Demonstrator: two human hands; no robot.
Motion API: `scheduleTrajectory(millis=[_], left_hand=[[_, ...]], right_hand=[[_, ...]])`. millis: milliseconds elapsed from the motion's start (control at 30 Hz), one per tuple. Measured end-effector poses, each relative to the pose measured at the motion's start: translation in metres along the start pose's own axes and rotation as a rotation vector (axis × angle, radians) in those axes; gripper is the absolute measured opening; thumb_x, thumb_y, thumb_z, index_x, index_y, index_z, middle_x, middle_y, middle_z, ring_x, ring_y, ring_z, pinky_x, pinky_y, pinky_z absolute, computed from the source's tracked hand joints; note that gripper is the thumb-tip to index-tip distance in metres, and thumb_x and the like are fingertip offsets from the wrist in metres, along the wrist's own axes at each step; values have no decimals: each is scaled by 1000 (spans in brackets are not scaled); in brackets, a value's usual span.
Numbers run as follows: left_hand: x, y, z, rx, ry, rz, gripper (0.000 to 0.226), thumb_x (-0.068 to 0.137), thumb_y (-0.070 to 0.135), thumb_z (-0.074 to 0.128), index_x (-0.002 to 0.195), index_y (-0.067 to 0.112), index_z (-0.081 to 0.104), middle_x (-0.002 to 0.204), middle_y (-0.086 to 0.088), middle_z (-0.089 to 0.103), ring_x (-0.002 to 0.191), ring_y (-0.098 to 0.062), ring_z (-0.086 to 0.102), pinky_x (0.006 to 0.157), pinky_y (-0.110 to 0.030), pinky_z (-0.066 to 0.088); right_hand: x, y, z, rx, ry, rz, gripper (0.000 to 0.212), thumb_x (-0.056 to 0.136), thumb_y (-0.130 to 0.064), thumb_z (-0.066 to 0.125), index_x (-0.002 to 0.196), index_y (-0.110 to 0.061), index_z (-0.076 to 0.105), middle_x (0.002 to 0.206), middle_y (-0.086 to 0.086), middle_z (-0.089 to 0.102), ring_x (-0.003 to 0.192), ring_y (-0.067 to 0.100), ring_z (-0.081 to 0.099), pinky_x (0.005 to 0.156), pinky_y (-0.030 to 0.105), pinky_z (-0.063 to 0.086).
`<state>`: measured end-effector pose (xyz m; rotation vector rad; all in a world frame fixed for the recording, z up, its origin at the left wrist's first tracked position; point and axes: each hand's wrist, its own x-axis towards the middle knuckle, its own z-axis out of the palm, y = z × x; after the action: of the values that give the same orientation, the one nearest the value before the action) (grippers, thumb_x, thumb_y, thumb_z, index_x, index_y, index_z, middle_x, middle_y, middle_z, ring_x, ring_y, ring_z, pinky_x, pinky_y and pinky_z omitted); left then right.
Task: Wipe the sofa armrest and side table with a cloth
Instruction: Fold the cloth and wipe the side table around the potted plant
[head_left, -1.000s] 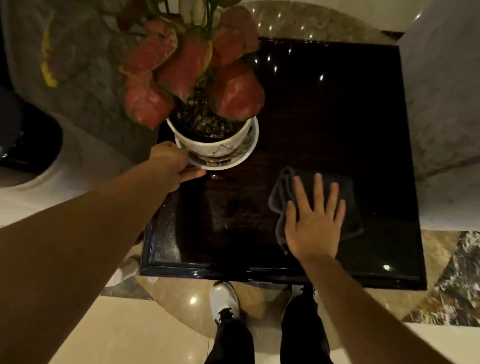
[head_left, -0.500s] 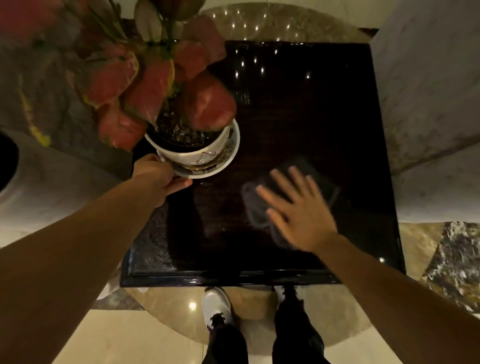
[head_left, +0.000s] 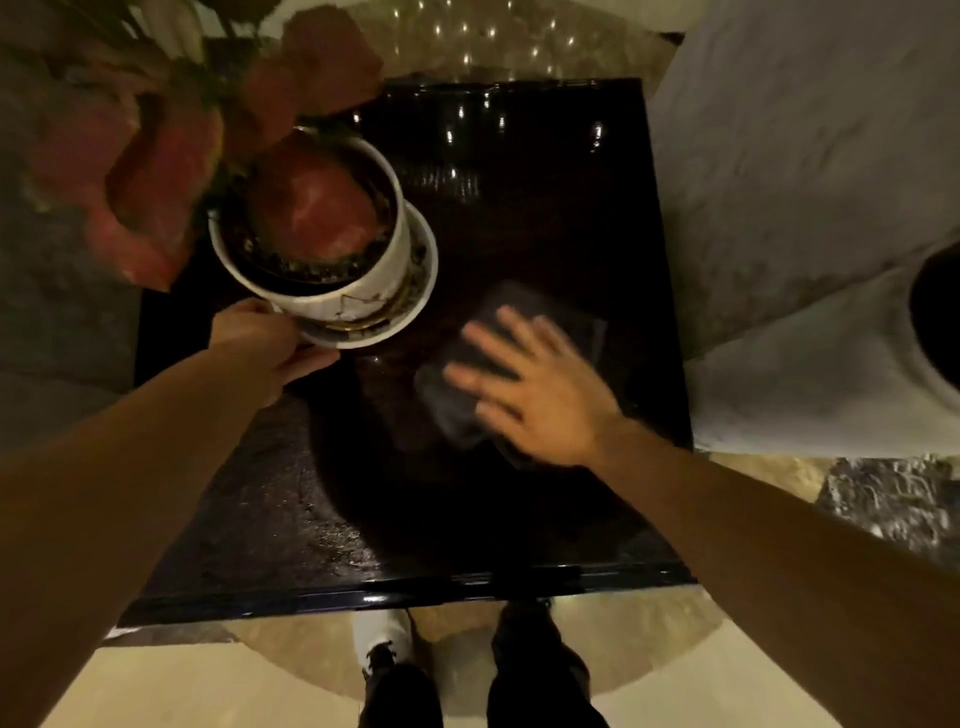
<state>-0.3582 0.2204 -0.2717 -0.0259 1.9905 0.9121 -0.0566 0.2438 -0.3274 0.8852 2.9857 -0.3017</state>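
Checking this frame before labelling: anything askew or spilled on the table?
Yes. The plant pot and its saucer are tipped toward the camera, held at the saucer rim by the left hand. Gritty specks cover the side table front left. The right hand presses the cloth flat.

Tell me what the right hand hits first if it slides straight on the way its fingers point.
The right hand, flat on the dark folded cloth, points up-left; it would likely first meet the white saucer under the tilted white plant pot, though blur obscures exact direction.
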Motion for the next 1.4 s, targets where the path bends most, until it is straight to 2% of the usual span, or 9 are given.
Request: scheduleTrajectory(millis=[133,333,533,700,800,900,1000,1200,1400], left_hand=[[-1,2,19,1,-12,-3,33,91,-5,57,119,11,61,105,-9,70,75,-22,71,42,-29,57],[-22,-2,53,-58,-43,-32,21,91,-9,55,101,10,58,92,-8,68,71,-24,70,40,-30,55],[-47,-22,66,-112,-73,-52,20,87,-10,59,100,6,58,96,-15,68,70,-26,69,41,-31,57],[-62,-40,44,-115,-163,-104,10,94,7,59,103,8,54,87,-15,63,56,-25,69,51,-36,62],[-68,-71,-15,337,-115,276,26,87,25,70,106,11,61,110,-15,61,83,-28,66,79,-40,60],[-76,-125,-109,963,17,688,85,72,59,73,139,16,44,141,-12,39,123,-34,41,104,-47,41],[-76,-183,-189,1204,26,560,128,58,89,51,156,16,10,163,-11,8,144,-40,14,115,-53,21],[-66,-234,-220,1041,9,626,126,62,83,46,152,16,-11,159,-2,-14,146,-21,-13,121,-49,13],[-58,-255,-216,922,140,723,109,78,73,52,156,14,2,164,-5,2,151,-25,-1,121,-46,15]], right_hand=[[-26,-37,5,104,155,719,52,103,-49,33,154,-43,27,168,5,20,154,42,7,121,62,14],[-129,-42,20,56,-57,-18,50,104,-53,30,154,-48,23,170,-2,12,156,36,4,124,55,9],[-162,-5,4,116,-68,506,51,104,-53,28,154,-49,23,170,0,12,155,41,4,118,61,27],[-143,-82,8,173,-59,867,54,102,-56,14,156,-47,14,170,2,9,154,41,0,121,61,17],[-147,-135,15,123,-165,642,55,103,-54,14,157,-44,16,170,5,11,153,45,2,120,62,16],[-126,-180,18,68,-245,387,53,103,-52,22,155,-44,23,169,7,15,152,48,9,116,64,19],[-60,-214,17,79,-257,168,56,99,-51,40,153,-47,26,168,3,20,151,48,14,117,66,22],[98,-246,25,-38,-269,-510,52,101,-59,25,152,-54,19,170,-5,5,154,39,-6,123,59,1],[205,-235,27,73,-119,138,56,99,-65,21,153,-54,11,171,-5,0,153,41,-11,121,61,-4]])
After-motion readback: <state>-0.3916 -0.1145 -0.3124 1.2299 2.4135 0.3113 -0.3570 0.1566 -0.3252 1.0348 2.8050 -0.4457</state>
